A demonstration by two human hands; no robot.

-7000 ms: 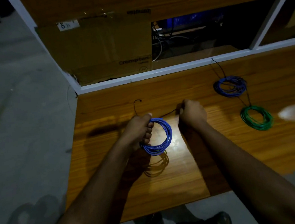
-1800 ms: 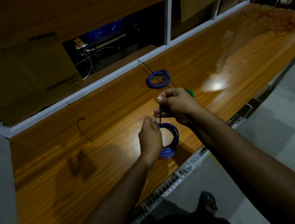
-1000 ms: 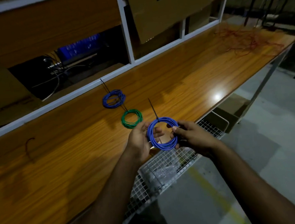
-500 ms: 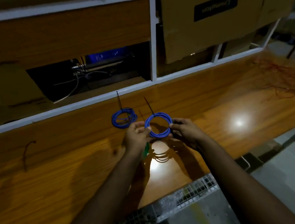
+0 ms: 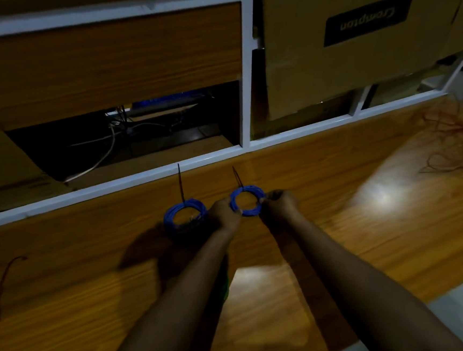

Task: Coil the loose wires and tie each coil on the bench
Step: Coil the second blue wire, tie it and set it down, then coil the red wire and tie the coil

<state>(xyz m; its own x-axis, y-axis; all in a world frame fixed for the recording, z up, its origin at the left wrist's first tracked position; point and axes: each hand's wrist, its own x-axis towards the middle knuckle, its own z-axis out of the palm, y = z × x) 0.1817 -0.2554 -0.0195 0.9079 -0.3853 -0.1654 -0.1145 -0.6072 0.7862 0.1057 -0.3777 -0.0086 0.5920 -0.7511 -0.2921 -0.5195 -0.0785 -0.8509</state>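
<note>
Both hands on one blue coil [image 5: 246, 201] near surface [image 5: 371, 247] centre: left hand [image 5: 224, 213] grip curled on its 9 o'clock edge, right hand [image 5: 279, 204] grip pinching its 3 o'clock edge, black tie tail [image 5: 237, 177] sticking up at 12. Second tied blue coil [image 5: 185, 217] lies just beside at 9 o'clock; loose red wires [image 5: 451, 139] tangled at far 2 o'clock

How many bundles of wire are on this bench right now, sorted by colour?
Blue coils: 2, one lying on the bench and one held between the left hand and right hand at.
Green coils: 1, mostly hidden under the left forearm.
Red loose tangle: 1, far right.
Dark loose strand: 1, far left.
Total: 5
</note>
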